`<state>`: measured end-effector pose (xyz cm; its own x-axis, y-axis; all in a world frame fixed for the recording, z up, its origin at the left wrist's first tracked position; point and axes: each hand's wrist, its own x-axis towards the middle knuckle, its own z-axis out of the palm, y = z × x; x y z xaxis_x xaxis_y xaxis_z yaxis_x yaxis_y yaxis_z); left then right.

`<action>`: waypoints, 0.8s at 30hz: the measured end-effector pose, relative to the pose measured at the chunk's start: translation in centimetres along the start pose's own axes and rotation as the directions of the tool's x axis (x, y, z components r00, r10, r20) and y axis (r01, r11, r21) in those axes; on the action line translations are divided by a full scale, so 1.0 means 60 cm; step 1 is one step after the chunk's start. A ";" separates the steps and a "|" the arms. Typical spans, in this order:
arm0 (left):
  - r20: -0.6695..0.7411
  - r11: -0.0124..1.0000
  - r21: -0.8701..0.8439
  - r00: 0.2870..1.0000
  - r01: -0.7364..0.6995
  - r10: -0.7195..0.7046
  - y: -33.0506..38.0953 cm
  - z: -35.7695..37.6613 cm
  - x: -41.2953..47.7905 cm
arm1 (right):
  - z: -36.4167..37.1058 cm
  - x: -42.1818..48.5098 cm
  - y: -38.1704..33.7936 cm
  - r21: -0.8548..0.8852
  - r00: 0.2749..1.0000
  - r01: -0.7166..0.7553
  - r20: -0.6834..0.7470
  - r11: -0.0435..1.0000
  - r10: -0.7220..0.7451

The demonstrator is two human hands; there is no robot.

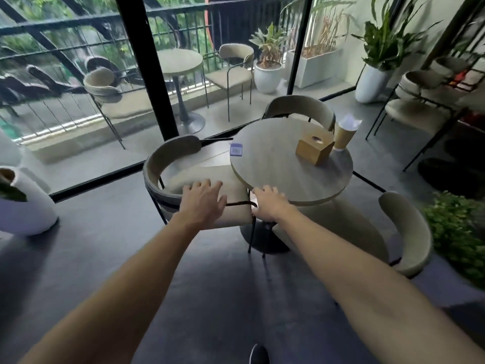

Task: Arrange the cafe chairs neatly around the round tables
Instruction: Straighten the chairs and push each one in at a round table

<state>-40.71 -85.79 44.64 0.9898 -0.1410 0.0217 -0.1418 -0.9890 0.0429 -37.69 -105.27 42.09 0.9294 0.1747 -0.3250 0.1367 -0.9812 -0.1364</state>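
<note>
Looking down, I see my left hand [203, 203] spread flat over the seat of the chair [202, 172], which is tucked against the left side of the round worktop [275, 169]. My right hand [270, 204] is at the chair's black rail. I cannot tell if it grips. A wooden box [315, 149] and a paper cup [343, 135] stand on the worktop. The floor [210, 285] is dark grey, and a glass wall [78, 127] is behind.

A single wide head-worn view looks forward and down, close over the round bench [275, 166] at centre frame.
</note>
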 end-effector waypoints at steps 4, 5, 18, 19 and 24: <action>0.032 0.997 -0.030 0.996 -0.077 0.077 -0.078 0.010 0.064 | -0.018 0.071 -0.073 0.007 0.999 -0.029 -0.027 1.000 0.029; 0.031 0.995 -0.026 0.994 -0.100 0.101 -0.103 0.010 0.083 | -0.022 0.091 -0.099 0.009 0.999 -0.036 -0.036 0.999 0.036; 0.054 0.961 0.047 0.961 -0.273 0.271 -0.574 -0.027 0.297 | -0.063 0.340 -0.494 0.127 0.978 -0.178 -0.087 0.976 0.189; 0.057 0.959 0.046 0.959 -0.281 0.278 -0.596 -0.027 0.318 | -0.067 0.359 -0.515 0.136 0.977 -0.187 -0.080 0.973 0.199; 0.079 0.932 0.053 0.932 -0.359 0.354 -0.667 -0.006 0.447 | -0.072 0.489 -0.566 0.194 0.961 -0.238 -0.093 0.952 0.259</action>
<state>-8.52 -49.99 43.87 0.8732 -0.4855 -0.0437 -0.4867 -0.8733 -0.0212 -13.59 -67.16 41.22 0.9608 -0.0941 -0.2606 -0.1575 -0.9593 -0.2344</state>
